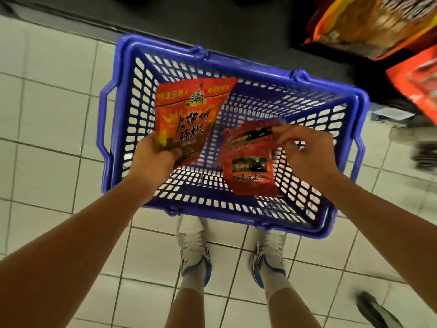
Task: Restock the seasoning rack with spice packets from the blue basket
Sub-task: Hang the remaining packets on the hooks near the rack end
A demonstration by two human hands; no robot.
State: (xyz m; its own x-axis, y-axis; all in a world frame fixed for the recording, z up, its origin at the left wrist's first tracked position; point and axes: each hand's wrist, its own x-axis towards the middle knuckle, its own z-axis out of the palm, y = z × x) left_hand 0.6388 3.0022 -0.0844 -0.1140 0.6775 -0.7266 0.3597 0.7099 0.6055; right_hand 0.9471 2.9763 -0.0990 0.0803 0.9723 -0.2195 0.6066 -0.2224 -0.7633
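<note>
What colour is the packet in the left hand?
Red and orange with flame print and black characters, head view.

Head-worn view, steeply downward, close above blue basket [123, 74].

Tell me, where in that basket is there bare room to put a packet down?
The blue plastic basket has bare mesh floor at its far right corner. The left hand with a red packet and right hand with another crowd the middle.

A shop aisle: blue shopping basket [123, 74] on tiled floor [47, 114], packaged goods [369, 27] on display.
</note>
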